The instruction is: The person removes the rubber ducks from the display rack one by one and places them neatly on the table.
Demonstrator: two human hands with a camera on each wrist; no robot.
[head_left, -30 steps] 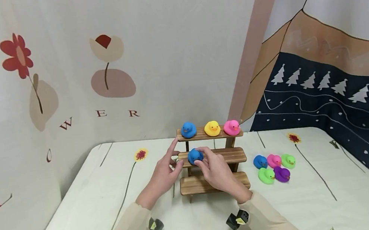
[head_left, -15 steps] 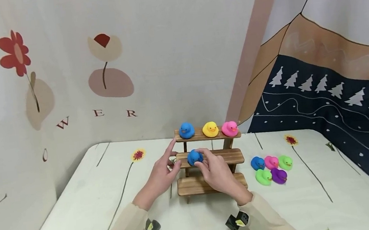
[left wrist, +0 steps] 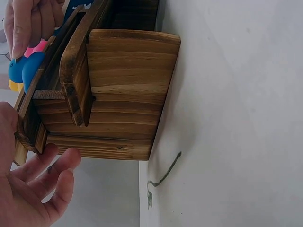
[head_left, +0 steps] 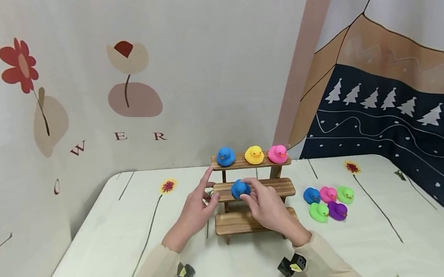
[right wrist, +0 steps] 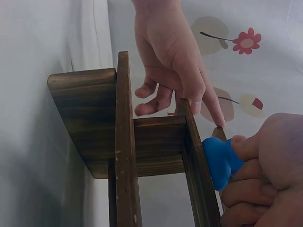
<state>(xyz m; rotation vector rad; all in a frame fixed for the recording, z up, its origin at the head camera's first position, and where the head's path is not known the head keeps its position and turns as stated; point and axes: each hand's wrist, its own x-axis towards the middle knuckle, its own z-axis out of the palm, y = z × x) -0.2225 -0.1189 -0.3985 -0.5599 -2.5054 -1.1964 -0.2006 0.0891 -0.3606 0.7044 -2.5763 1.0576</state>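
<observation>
- My right hand (head_left: pixel 270 206) grasps a blue duck (head_left: pixel 240 189), pinched between thumb and fingers.
- That duck is at my fingertips, just at the middle shelf (head_left: pixel 282 188); whether it bears its full weight there, I cannot tell.
- My left hand (head_left: pixel 194 210) grasps nothing: the fingers are spread at the stand's left end, the index fingertip by the top shelf (head_left: pixel 240 160). I judge it is steadying.
- Done, it seems: beyond my hands, a second blue duck (head_left: pixel 225 156), a yellow duck (head_left: pixel 254 155) and a pink duck (head_left: pixel 278 154) sit up top.
- Left over: right of my right hand, a loose group on the table (head_left: pixel 378 235): one blue, one pink, two green, one purple.
- So I judge the work partway along, with this duck nearly placed.
</observation>
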